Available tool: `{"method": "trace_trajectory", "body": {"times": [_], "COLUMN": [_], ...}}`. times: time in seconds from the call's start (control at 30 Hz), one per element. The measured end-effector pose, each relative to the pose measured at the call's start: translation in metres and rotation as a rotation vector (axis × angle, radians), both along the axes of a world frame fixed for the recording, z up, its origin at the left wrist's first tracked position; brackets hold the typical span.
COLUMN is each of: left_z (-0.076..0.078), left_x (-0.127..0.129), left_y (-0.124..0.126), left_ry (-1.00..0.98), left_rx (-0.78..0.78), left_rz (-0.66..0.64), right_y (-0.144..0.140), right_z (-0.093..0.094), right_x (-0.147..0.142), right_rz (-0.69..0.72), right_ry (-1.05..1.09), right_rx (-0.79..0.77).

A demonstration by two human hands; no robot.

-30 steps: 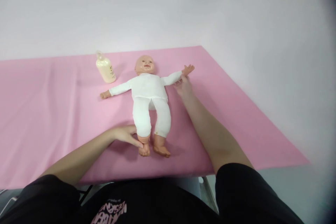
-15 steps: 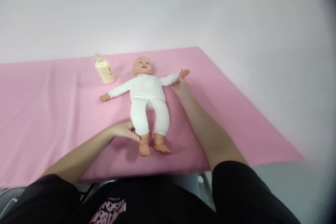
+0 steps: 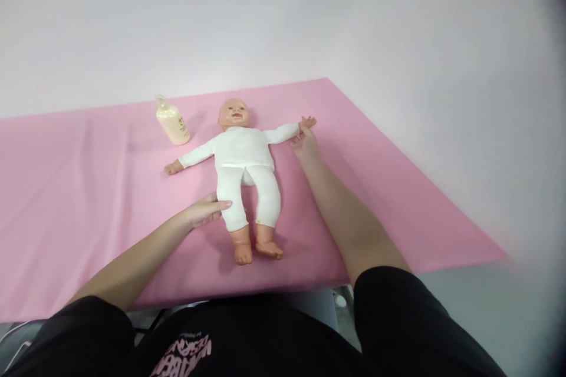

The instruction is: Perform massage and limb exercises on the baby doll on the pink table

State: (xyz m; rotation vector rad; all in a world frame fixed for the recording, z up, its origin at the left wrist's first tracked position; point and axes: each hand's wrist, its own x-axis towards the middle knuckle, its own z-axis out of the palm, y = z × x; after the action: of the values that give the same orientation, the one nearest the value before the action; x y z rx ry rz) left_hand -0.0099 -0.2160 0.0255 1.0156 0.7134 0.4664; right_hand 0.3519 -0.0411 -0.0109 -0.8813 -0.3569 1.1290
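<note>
A baby doll (image 3: 244, 148) with a white cloth body lies on its back, its head toward the far side and its bare feet toward me. My left hand (image 3: 206, 211) is closed around the doll's leg on the left, the thumb over the white cloth and the other fingers partly hidden beneath it. My right hand (image 3: 305, 142) grips the doll's outstretched arm on the right at the wrist, thumb on top. The doll's other arm rests stretched out to the left.
A cream pump bottle (image 3: 173, 123) stands left of the doll's head. Pink cloth (image 3: 101, 188) covers the table, with creases on the left. A pale wall (image 3: 221, 17) rises behind the table.
My left hand has moved up from the doll's ankle to its knee, with the thumb now over the leg. My right hand stays at the doll's wrist, thumb now on top.
</note>
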Motion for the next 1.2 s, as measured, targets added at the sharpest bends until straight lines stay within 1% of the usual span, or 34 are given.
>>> {"method": "trace_trajectory", "body": {"times": [0.1, 0.2, 0.43, 0.63, 0.87, 0.97, 1.07, 1.2], "left_z": [0.003, 0.006, 0.015, 0.020, 0.027, 0.027, 0.027, 0.029], "left_x": [-0.001, -0.002, 0.006, 0.009, 0.017, 0.018, 0.015, 0.000], "left_y": [0.001, 0.001, -0.001, -0.002, -0.004, -0.004, 0.000, 0.009], "left_ry": [0.002, 0.004, 0.126, 0.146, 0.263, 0.313, 0.390, 0.491], "left_rx": [0.000, 0.001, 0.021, -0.008, 0.007, 0.069, 0.195, 0.348], "left_rz": [0.020, 0.070, 0.171, 0.202, 0.221, 0.202, 0.168, 0.043], "right_y": [-0.002, -0.004, -0.006, -0.007, -0.012, -0.011, -0.008, -0.001], "right_z": [0.005, 0.009, 0.013, 0.014, 0.019, 0.017, 0.012, 0.008], "right_x": [0.001, 0.001, -0.002, -0.002, -0.006, -0.005, -0.003, -0.001], "right_rz": [0.002, -0.005, 0.010, 0.022, 0.019, 0.026, 0.044, 0.050], "right_ry": [0.032, 0.069, 0.085, 0.066, 0.119, 0.097, 0.068, 0.067], "right_rx": [-0.008, -0.024, -0.022, -0.021, -0.021, -0.011, -0.005, 0.005]}}
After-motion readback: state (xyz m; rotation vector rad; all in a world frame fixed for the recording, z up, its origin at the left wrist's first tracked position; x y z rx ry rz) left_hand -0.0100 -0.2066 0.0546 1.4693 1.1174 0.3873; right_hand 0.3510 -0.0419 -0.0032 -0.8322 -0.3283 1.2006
